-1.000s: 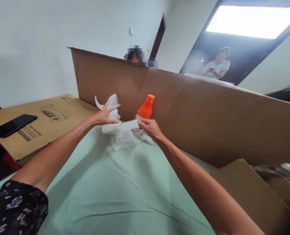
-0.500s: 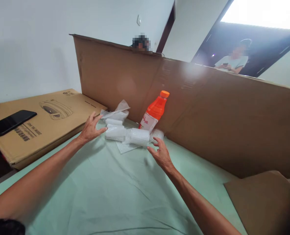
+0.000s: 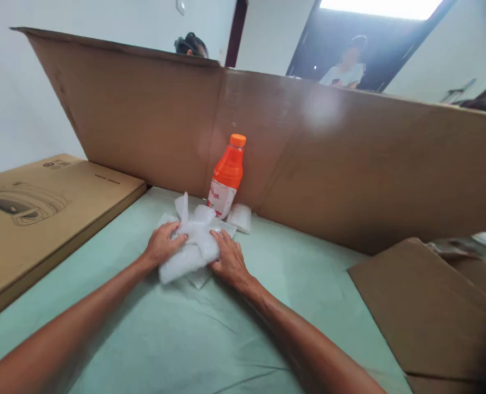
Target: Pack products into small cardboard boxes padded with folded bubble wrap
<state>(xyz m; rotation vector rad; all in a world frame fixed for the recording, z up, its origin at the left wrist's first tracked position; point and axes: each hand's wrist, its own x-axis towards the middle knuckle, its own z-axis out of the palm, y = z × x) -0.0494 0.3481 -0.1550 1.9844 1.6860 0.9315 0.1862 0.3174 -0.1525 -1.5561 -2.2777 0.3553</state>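
My left hand (image 3: 163, 243) and my right hand (image 3: 230, 256) close in from both sides on a bunch of white bubble wrap (image 3: 191, 249). The left thumb lies over its top left part, while the right fingers press its right side. Loose flaps of the wrap stick up between the hands, and a flat corner shows beneath. Just behind, an orange drink bottle (image 3: 226, 178) with an orange cap and white label stands tilted near the cardboard wall. A separate small roll of bubble wrap (image 3: 240, 218) lies beside the bottle's base, apart from my right hand.
A flat printed cardboard box (image 3: 70, 191) lies on the left of the green-covered table (image 3: 144, 339). A tall cardboard wall (image 3: 329, 175) runs along the back. Cardboard flaps (image 3: 415, 306) rise at the right. Two people are beyond the wall.
My hands have gone from spread apart beside the bubble wrap to gripping it, gathering several pieces into one bunch. The view has shifted, and the phone on the box is out of sight.
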